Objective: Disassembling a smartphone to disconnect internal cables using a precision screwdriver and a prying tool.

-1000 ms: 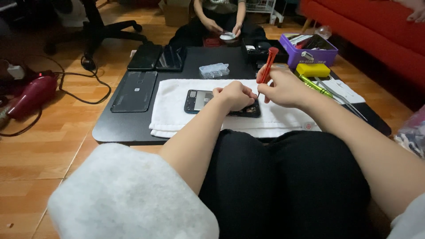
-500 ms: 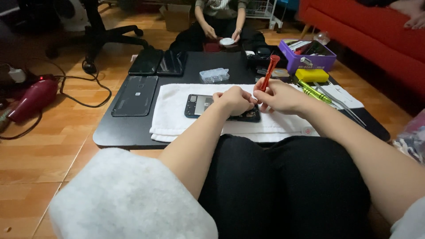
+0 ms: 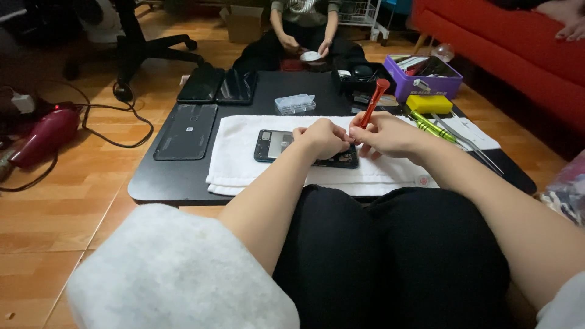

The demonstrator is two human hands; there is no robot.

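Screwdriver [image 3: 373,102] tilted steeper | right hand [image 3: 390,135] holds | left hand [image 3: 323,139] on phone [image 3: 275,145]

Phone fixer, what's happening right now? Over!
Left hand pressing down on opened phone. Right hand holding red screwdriver, tip at phone. Phone flat on white towel. Nothing in the way.

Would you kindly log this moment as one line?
left hand on opened phone | right hand holds red screwdriver | phone on white towel
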